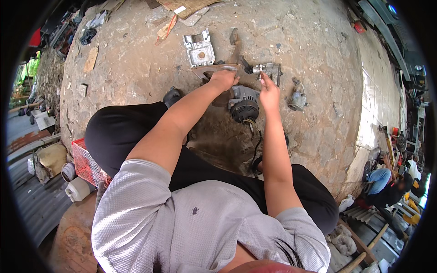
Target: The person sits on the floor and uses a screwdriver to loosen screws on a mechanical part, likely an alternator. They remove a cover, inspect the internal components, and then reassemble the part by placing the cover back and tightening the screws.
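Observation:
My left hand [224,80] is closed on the edge of a rusty metal bracket [203,70] with a flat plate. Behind it a rusty curved lever [235,47], pedal-like in shape, points away from me. My right hand [269,93] has its fingers pinched together at the near side of a silver cast-metal part [274,71] with a black end; what the fingertips grip cannot be made out. Between my hands an alternator [244,103] lies on the ground, its dark end toward me. A silver metal housing [199,49] with a round hole sits just beyond my left hand.
A small dirty metal part [297,99] lies right of my right hand. At far left are a red crate [86,161] and a white jug [78,189]. Cardboard [184,7] lies at the far edge. Another person [387,184] sits at the right among tools.

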{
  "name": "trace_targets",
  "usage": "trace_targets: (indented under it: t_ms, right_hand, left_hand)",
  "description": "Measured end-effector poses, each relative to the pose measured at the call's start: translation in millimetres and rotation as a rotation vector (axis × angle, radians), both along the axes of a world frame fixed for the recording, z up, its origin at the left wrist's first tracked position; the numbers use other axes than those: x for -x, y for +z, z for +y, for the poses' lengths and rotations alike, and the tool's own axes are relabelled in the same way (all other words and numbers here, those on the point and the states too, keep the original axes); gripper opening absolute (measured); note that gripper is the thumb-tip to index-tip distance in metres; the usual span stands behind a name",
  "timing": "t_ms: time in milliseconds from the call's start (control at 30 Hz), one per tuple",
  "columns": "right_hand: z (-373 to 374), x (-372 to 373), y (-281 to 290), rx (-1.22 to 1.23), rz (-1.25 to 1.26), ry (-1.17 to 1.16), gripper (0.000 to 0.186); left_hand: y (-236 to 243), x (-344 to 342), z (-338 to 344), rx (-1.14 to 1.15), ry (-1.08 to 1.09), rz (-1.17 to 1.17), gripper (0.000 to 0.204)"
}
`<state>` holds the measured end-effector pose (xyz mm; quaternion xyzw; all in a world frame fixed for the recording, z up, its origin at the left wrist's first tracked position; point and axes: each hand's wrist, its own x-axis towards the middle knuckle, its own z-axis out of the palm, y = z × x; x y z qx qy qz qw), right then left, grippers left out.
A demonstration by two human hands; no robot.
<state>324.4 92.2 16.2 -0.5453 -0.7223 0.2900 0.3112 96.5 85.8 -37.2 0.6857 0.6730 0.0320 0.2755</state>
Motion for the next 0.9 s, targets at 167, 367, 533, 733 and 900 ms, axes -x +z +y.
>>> trace_targets:
  t_ms: [167, 367, 533, 733, 900]
  right_hand:
    - [-23, -16, -32, 0.311, -0.339, -0.057, 0.033]
    - [-5, -18, -25, 0.145, -0.288, -0.144, 0.032]
    - [-7, -18, -35, 0.019, -0.04, -0.043, 0.035]
    - [-21, -30, -41, 0.32, -0.245, -0.166, 0.041]
    - [-20, -22, -33, 0.424, -0.334, 0.061, 0.036]
  left_hand:
    - [8, -8, 0, 0.002, 0.0, -0.018, 0.047]
    - [0, 0, 0, -0.038, -0.011, -0.019, 0.048]
    - [3, -5, 2, -0.02, -0.009, -0.01, 0.047]
    - [4, -2, -1, -0.038, -0.007, -0.005, 0.047]
    - [3, -3, 1, -0.027, -0.003, -0.013, 0.047]
